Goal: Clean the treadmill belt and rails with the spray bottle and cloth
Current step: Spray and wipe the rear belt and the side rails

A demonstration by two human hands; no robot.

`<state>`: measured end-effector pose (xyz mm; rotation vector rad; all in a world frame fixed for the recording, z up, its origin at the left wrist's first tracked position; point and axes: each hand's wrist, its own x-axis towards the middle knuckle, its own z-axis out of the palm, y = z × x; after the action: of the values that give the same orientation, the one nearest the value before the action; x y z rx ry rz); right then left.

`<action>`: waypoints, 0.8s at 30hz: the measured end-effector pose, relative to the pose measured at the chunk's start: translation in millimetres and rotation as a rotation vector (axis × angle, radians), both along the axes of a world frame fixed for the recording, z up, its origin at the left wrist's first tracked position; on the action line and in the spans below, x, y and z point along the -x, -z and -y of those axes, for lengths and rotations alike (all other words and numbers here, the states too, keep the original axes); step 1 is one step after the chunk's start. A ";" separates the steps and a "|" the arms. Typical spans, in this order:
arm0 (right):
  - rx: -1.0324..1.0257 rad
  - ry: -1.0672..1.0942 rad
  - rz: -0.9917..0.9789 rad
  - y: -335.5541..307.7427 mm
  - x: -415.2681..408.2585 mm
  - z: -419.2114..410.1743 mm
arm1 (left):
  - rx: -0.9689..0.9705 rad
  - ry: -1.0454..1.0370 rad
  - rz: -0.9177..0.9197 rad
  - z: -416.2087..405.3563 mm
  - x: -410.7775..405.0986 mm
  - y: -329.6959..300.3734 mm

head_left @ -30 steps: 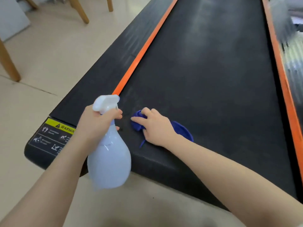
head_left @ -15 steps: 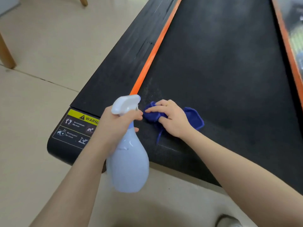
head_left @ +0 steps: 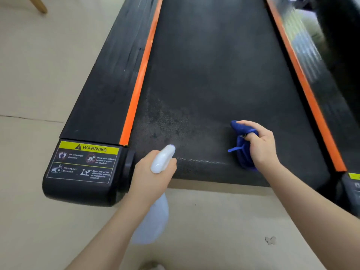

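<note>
— Two hands busy: left hand (head_left: 151,173) wrapped tight round the neck of the pale translucent plastic spray bottle (head_left: 153,217), nozzle aimed at the near end of the black textured treadmill belt (head_left: 214,75).
— And the right hand (head_left: 260,146)?
— Fingers curled shut on the bunched blue cloth (head_left: 242,147), lifted or barely resting on the belt near its right side; hard to tell which.
— Why apart like that?
— Probably to leave the speckled damp patch (head_left: 165,121) clear for spraying, cloth kept ready to wipe.
— Rails?
— Black side rails, the left one (head_left: 109,80) dusty and streaked, edged by orange strips (head_left: 139,82). Yellow warning label (head_left: 87,162) on the rear corner cap.
— Room?
— Beige tiled floor (head_left: 35,75), wooden furniture leg (head_left: 38,4) at far left.
</note>
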<state>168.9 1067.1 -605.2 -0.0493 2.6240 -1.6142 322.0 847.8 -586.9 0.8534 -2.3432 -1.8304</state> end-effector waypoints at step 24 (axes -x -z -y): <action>-0.204 -0.302 -0.105 -6.2 -21.6 28.5 | 0.149 -0.107 0.074 0.8 -16.2 0.9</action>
<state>190.5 1038.6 -599.0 -0.5059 2.6800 -1.2743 338.2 847.0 -587.7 1.0220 -2.3890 -1.5884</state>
